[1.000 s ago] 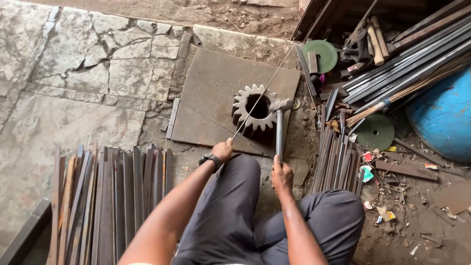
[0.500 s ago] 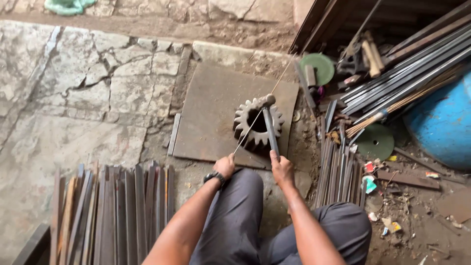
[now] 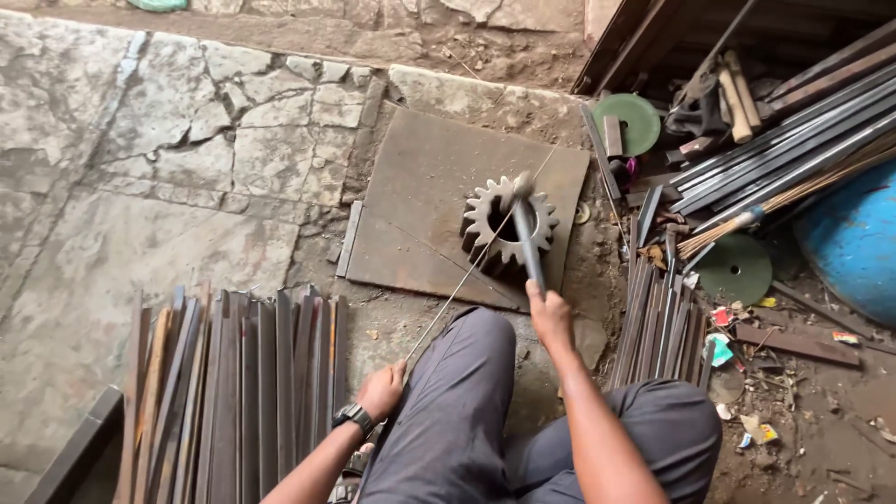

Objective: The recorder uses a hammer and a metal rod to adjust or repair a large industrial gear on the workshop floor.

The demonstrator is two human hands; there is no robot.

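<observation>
Head view: my right hand (image 3: 551,315) is clenched round the handle of a hammer (image 3: 525,229) whose head sits over the toothed gear (image 3: 490,219). My left hand (image 3: 383,390) pinches a thin metal rod (image 3: 467,280), fingers closed on its near end; the rod slants up across the gear, which rests on a rusty steel plate (image 3: 420,215).

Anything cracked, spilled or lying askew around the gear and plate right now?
Yes. The stone paving left of the steel plate is badly cracked. Scraps and bits of wrapper lie scattered in the dirt on the right. The gear sits flat, under the hammer in the right hand.
</observation>
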